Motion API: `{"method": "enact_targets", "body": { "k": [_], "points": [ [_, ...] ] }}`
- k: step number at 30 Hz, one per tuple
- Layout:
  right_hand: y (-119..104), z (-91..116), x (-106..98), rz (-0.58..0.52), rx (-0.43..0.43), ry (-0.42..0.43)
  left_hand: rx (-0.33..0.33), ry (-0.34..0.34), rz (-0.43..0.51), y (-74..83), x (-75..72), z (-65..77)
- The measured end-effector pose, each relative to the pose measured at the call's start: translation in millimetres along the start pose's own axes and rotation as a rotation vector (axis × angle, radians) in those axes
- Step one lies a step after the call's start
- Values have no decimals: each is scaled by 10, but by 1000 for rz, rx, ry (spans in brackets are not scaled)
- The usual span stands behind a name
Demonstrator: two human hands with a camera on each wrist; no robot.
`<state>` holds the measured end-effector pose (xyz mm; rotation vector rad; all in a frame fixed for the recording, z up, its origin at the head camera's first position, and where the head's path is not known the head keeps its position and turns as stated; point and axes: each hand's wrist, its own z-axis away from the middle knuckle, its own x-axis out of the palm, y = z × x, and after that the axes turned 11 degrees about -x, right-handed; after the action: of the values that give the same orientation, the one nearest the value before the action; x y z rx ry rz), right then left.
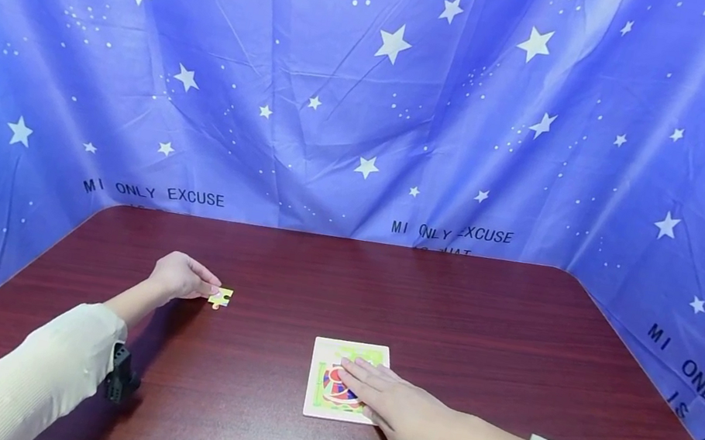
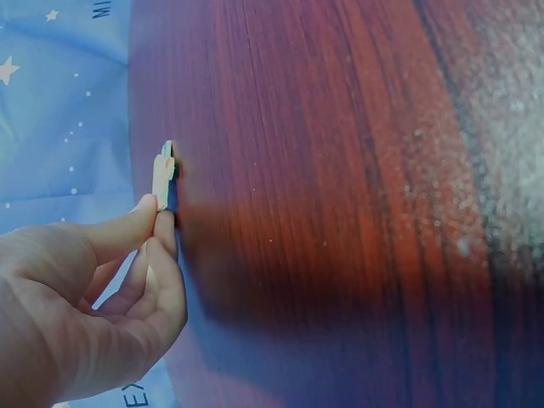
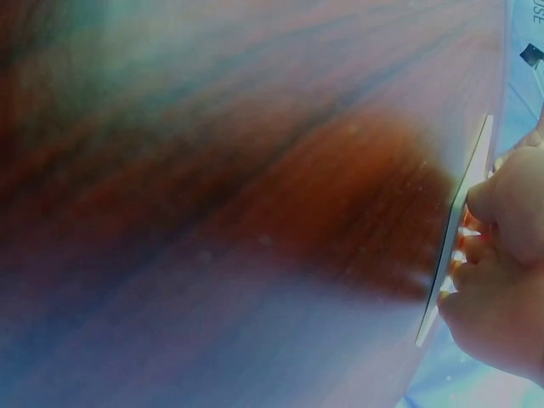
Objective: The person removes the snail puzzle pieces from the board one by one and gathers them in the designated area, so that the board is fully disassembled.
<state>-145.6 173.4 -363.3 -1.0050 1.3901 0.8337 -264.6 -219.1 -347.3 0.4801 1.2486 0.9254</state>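
Note:
My left hand [image 1: 182, 276] is out over the left part of the table, pinching a small yellow jigsaw piece [image 1: 219, 296] between thumb and fingertips. In the left wrist view the jigsaw piece [image 2: 162, 180] appears nearly edge-on, above the wood and its shadow. Right of centre lies a square white-rimmed puzzle board [image 1: 312, 382] with a green, red and blue picture. The right hand [image 1: 410, 415] rests on it with fingers extended, hiding the board's right part. From the right wrist, the board's thin edge [image 3: 445, 238] shows beside the fingers.
A dark red-brown wooden table [image 1: 287, 271] extends under both arms. Behind it and along its sides hangs a blue curtain [image 1: 309, 142] with white stars and black lettering. Black wrist devices, such as the left one [image 1: 121, 374], sit at both sleeves.

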Motion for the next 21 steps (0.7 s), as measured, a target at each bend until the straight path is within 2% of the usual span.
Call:
{"method": "enact_targets", "body": {
  "k": [12, 21],
  "points": [
    [-9, -4, -8, 18, -13, 6, -28, -3, -14, -8, -31, 3],
    [-17, 0, -13, 7, -1, -1, 54, 74, -148, 5, -31, 21]
  ]
}}
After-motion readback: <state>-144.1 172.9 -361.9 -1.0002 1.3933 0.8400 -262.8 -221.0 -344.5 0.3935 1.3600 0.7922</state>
